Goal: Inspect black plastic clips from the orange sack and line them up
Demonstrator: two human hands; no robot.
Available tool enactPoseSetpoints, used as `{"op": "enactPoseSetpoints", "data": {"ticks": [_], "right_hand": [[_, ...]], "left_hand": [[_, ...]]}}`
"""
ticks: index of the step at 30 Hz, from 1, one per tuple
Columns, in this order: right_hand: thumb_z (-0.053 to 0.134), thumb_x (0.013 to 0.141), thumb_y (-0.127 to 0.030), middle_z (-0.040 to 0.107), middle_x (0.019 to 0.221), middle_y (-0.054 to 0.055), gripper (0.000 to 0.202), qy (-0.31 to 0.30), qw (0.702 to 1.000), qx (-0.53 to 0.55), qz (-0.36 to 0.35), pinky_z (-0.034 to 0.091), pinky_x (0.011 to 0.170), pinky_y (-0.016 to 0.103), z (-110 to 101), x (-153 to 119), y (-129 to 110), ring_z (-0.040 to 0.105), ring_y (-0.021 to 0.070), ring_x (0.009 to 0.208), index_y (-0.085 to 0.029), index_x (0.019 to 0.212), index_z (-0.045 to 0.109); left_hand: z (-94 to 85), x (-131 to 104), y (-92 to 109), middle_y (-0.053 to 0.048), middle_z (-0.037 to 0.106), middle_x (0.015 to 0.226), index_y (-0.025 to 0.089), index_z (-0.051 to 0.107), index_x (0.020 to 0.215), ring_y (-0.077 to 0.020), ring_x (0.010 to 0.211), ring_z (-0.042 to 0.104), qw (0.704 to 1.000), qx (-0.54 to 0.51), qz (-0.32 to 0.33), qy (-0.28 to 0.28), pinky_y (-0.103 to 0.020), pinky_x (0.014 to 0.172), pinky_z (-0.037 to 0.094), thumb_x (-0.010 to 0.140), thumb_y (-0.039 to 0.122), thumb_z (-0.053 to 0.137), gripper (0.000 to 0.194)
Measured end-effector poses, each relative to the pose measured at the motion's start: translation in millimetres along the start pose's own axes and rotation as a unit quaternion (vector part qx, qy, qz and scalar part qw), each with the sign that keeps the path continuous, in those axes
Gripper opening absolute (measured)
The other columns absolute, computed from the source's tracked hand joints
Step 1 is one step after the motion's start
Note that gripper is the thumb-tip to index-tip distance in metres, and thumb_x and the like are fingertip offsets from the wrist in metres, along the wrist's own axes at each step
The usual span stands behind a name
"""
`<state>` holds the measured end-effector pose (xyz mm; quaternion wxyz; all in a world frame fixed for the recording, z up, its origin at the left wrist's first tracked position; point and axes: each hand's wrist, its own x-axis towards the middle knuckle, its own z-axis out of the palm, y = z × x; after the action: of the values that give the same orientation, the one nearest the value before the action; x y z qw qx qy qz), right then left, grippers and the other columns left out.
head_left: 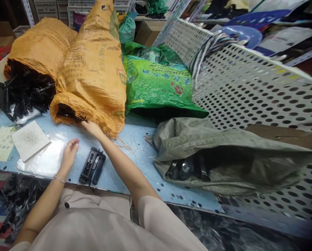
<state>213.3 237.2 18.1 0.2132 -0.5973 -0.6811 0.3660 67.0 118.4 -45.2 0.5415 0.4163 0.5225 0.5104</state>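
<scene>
My right hand (91, 128) reaches to the mouth of the large orange woven sack (95, 66); its fingertips are partly hidden at the sack's rim, and what they touch cannot be made out. Dark parts show inside that opening. Beside it, my left hand (71, 147) hovers over the blue table (137, 153), fingers apart and holding nothing. Between my forearms lies a black plastic part (92, 166) near the table's front edge. Left of my left hand are clear plastic bags (47, 158) with a white square tile (30, 140) on top.
A second orange sack (41, 45) at the left spills black parts (25, 92). A green sack (158, 85) lies behind, and a grey-green sack (231, 139) with dark parts is at the right, against a perforated white panel (263, 87). A yellow note (1, 143) sits far left.
</scene>
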Motion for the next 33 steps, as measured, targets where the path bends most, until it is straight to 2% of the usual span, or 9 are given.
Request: {"op": "enactPoseSetpoints", "data": {"ticks": [4,8,11,15,18,21,24,29,33], "right_hand": [[0.051,0.094,-0.038,0.068,0.073,0.001,0.021,-0.021,0.999,0.000,-0.034,0.041,0.064,0.026,19,-79,17,0.062,0.0179,0.070,-0.020,0.095,0.060],[0.046,0.098,-0.039,0.067,0.072,-0.002,0.019,-0.104,0.991,0.038,-0.072,0.042,0.062,0.026,21,-129,24,0.061,0.0161,0.063,-0.023,0.097,0.058],[0.032,0.105,-0.047,0.067,0.074,-0.001,0.038,-0.114,0.987,0.041,-0.108,0.045,0.066,0.028,1,-133,17,0.063,0.0159,0.065,-0.023,0.088,0.057],[0.043,0.100,-0.058,0.070,0.098,0.007,0.041,0.082,0.983,-0.047,-0.157,0.049,0.075,0.033,-12,-121,-3,0.067,0.0222,0.087,-0.022,0.112,0.058],[0.046,0.099,-0.057,0.069,0.112,0.012,0.045,0.128,0.971,-0.049,-0.195,0.051,0.077,0.034,1,-114,-11,0.068,0.0241,0.094,-0.021,0.125,0.054],[0.033,0.105,-0.050,0.069,0.108,0.010,0.040,0.136,0.970,0.008,-0.200,0.052,0.076,0.032,14,-109,-4,0.068,0.0216,0.091,-0.021,0.122,0.055],[0.034,0.103,-0.057,0.069,0.102,0.009,0.045,0.134,0.967,0.004,-0.218,0.051,0.074,0.032,19,-106,9,0.067,0.0208,0.086,-0.022,0.118,0.057],[0.022,0.103,-0.064,0.061,0.069,0.005,0.058,0.131,0.974,-0.016,-0.183,0.043,0.065,0.029,19,-109,17,0.060,0.0186,0.067,-0.021,0.081,0.055],[0.014,0.106,-0.055,0.062,0.070,0.004,0.059,0.037,0.982,-0.015,-0.183,0.040,0.062,0.027,31,-137,15,0.057,0.0160,0.062,-0.020,0.082,0.055]], "left_hand": [[-2.7,13,28,-0.013,0.065,0.130,0.023,0.055,0.132,-0.0228,0.116,0.065,0.975,-0.213,-0.059,-0.028,-0.043,0.106,0.049,0.084,0.067,0.063,0.065],[3.8,6,45,-0.008,0.067,0.121,0.026,0.052,0.133,-0.0201,0.100,0.069,0.958,-0.267,-0.070,-0.076,-0.042,0.096,0.054,0.083,0.057,0.071,0.062],[4.7,-7,47,-0.006,0.067,0.112,0.026,0.053,0.131,-0.0179,0.090,0.068,0.980,-0.185,-0.044,-0.061,-0.039,0.090,0.056,0.087,0.057,0.065,0.055],[5.9,-26,49,-0.011,0.057,0.133,0.024,0.049,0.136,-0.0261,0.128,0.055,0.997,0.058,0.046,-0.020,-0.043,0.111,0.044,0.086,0.047,0.071,0.059],[5.5,-38,55,-0.014,0.043,0.149,0.025,0.039,0.146,-0.0303,0.143,0.041,0.985,0.136,0.102,-0.036,-0.046,0.117,0.037,0.083,0.039,0.075,0.075],[0.6,-45,63,-0.013,0.049,0.143,0.029,0.035,0.149,-0.0272,0.116,0.063,0.989,0.069,0.059,-0.114,-0.044,0.099,0.054,0.084,0.039,0.073,0.076],[-3.0,-48,68,-0.011,0.059,0.129,0.030,0.038,0.147,-0.0204,0.082,0.070,0.988,0.011,-0.008,-0.151,-0.039,0.077,0.061,0.087,0.039,0.068,0.067],[4.4,-43,65,-0.009,0.062,0.126,0.030,0.043,0.146,-0.0204,0.084,0.069,0.990,0.052,0.025,-0.125,-0.037,0.081,0.059,0.087,0.032,0.066,0.063],[6.0,-30,62,-0.006,0.065,0.109,0.026,0.041,0.146,-0.0198,0.084,0.069,0.997,0.054,0.040,-0.046,-0.034,0.081,0.057,0.085,0.036,0.068,0.068]]}}
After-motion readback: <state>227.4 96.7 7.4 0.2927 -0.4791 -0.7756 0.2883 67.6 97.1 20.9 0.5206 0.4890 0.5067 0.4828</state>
